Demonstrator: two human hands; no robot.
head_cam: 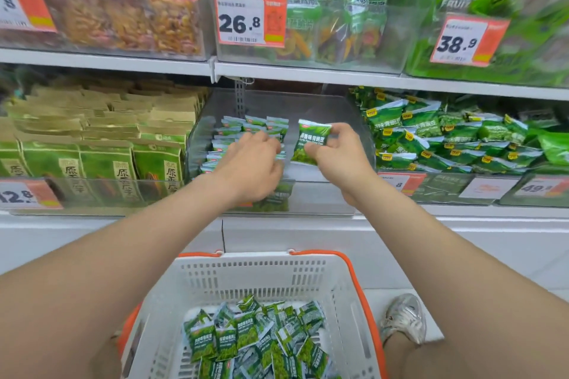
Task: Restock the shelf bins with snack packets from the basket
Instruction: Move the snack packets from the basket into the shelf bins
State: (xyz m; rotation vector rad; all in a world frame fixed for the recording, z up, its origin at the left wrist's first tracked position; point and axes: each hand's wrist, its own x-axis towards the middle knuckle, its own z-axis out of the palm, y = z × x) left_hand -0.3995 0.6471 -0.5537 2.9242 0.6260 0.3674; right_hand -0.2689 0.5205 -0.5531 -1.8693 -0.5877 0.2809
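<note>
Pinching green packet (308, 135), right fingers (338, 131) curled.

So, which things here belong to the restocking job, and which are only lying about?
Job: right hand pinching a green packet; left hand on the stacked packets; clear bin; basket with loose packets.
Lying about: tan bags; 26.8 price tag; shoe.

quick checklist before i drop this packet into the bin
1. Grip: right hand pinches the green pea packet by its edges: ok.
2. Packet upright, front facing out: ok.
3. Free room in the clear bin right of the packet row: ok.
4. Left hand on the row; gripping or only steadying: cannot tell.
5. Same product as the row: cannot tell, print too small.
6. Loose packets left in the basket: ok.
</note>
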